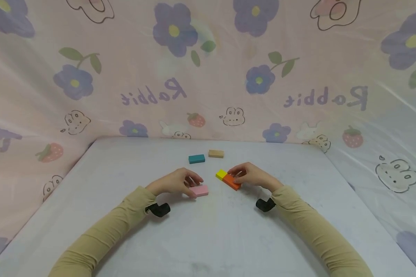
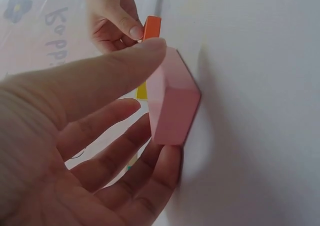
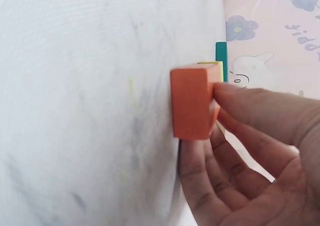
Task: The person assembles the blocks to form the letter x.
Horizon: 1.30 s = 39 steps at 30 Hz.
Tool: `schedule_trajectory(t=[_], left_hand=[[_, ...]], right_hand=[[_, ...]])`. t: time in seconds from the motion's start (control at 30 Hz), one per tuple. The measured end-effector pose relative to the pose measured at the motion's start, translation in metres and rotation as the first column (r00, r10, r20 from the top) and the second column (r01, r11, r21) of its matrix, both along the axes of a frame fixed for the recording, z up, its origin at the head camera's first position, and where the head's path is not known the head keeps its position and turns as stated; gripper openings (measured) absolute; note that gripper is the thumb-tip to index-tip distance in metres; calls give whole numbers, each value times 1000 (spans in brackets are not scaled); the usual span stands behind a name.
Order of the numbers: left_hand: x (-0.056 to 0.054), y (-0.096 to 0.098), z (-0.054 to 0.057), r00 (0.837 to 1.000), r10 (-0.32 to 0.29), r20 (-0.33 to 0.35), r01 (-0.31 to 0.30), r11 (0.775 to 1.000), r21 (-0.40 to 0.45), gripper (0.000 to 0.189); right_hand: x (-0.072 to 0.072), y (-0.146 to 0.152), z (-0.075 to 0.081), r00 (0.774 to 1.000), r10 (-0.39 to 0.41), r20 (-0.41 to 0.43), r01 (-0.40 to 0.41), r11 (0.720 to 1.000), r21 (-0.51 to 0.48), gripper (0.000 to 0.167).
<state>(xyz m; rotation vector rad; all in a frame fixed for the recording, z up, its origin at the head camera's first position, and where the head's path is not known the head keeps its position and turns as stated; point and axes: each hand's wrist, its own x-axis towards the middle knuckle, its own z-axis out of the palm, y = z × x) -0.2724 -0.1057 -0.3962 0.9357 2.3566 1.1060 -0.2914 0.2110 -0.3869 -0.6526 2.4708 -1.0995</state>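
My left hand (image 1: 176, 181) holds a pink block (image 1: 199, 191) low at the table. In the left wrist view the thumb lies on one face of the pink block (image 2: 175, 99), and fingertips meet its lower end. To the right, my right hand (image 1: 252, 175) grips an orange block (image 1: 231, 182). The right wrist view shows the orange block (image 3: 191, 104) between thumb and fingers. A yellow block (image 1: 221, 174) sits against the orange block's far end; in the right wrist view the orange one mostly hides it.
Farther back on the white table (image 1: 208, 238) lie a teal block (image 1: 197, 159) and a natural wood block (image 1: 216, 154), side by side with a small gap. A patterned curtain (image 1: 215, 69) rises behind the table and along both sides.
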Motion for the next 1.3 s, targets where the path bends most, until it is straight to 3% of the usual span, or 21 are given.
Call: schedule_trajectory(t=[0.23, 0.73, 1.3], left_hand=[[1, 3, -3, 999, 2, -49, -3, 1000, -21, 49], [4, 3, -4, 997, 25, -73, -28, 998, -49, 41], [5, 4, -4, 997, 51, -55, -53, 998, -37, 38]], right_hand=[[-1, 0, 0, 1000, -2, 5, 2, 1000, -3, 36], [1, -1, 1, 1000, -23, 19, 23, 1000, -2, 36], [4, -1, -3, 999, -36, -12, 36, 999, -13, 36]])
